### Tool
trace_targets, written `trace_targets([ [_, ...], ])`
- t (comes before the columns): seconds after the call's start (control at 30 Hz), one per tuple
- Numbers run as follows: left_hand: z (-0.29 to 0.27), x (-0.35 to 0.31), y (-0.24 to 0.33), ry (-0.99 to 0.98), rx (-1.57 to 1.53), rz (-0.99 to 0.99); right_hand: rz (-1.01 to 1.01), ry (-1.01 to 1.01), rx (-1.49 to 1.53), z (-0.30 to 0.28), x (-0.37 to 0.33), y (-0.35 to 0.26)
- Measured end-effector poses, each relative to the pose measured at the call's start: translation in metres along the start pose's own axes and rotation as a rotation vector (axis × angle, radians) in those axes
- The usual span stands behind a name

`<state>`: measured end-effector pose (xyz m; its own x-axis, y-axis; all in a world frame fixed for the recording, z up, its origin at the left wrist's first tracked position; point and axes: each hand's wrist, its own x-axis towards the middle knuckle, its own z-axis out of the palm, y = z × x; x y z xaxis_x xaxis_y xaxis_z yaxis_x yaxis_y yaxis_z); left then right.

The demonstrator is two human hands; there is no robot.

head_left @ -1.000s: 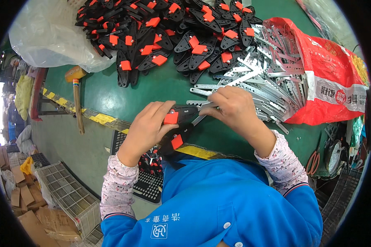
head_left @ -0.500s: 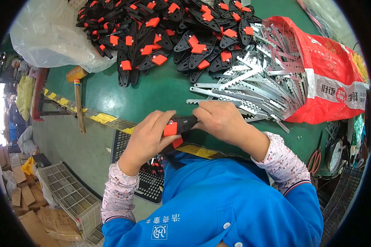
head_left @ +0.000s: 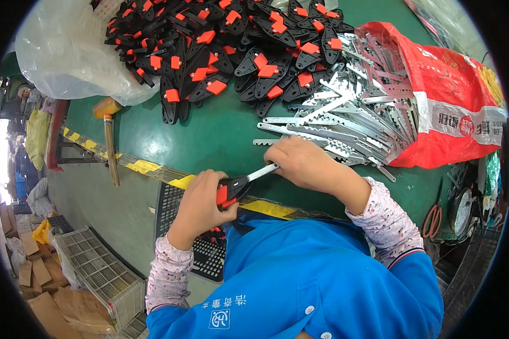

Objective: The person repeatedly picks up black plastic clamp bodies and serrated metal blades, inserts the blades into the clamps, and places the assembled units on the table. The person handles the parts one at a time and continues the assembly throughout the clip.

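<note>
Has lowered the left hand point(head_left: 197, 204) and tipped the black part point(head_left: 236, 186) since the earlier frame, baring a metal strip point(head_left: 261, 172) between both hands. Holds the black part in closed left fingers, near the taped edge point(head_left: 266, 208) of the green bench point(head_left: 192, 133). Keeps the strip's long axis slanting up and rightward from the black part, roughly in line with it, to the right hand point(head_left: 302, 164), the nearer one to its outer end. Has right fingers curled there, barely parted; cannot tell a pinch from a touch. Shows, beyond, heaped black parts point(head_left: 268, 85) with red blocks, then loose strips point(head_left: 322, 132) spilling from a red bag point(head_left: 441, 76). Includes a mallet point(head_left: 104, 107) at left, and on the floor a pale crate point(head_left: 96, 271) near cardboard point(head_left: 76, 308).
</note>
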<state>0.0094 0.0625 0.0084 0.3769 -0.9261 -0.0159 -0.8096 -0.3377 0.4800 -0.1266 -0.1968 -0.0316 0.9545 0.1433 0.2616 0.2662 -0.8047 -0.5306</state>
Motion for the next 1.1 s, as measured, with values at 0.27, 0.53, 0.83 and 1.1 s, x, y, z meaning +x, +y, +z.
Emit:
trace_targets([
  [0.27, 0.006, -0.011, 0.006, 0.084, -0.169, 0.023, 0.064, -0.117, 0.423, -0.016, 0.014, -0.041],
  [0.53, -0.014, -0.03, 0.008, -0.044, -0.296, -0.101, 0.133, -0.224, 0.758, -0.022, 0.018, -0.053],
  [0.83, -0.03, -0.028, -0.005, -0.239, -0.075, -0.072, 0.099, 0.004, 0.131, -0.037, 0.036, 0.0],
  [1.1, -0.053, -0.02, -0.018, -0.119, -0.012, -0.146, 0.598, 0.094, -0.615, -0.105, 0.038, 0.133],
])
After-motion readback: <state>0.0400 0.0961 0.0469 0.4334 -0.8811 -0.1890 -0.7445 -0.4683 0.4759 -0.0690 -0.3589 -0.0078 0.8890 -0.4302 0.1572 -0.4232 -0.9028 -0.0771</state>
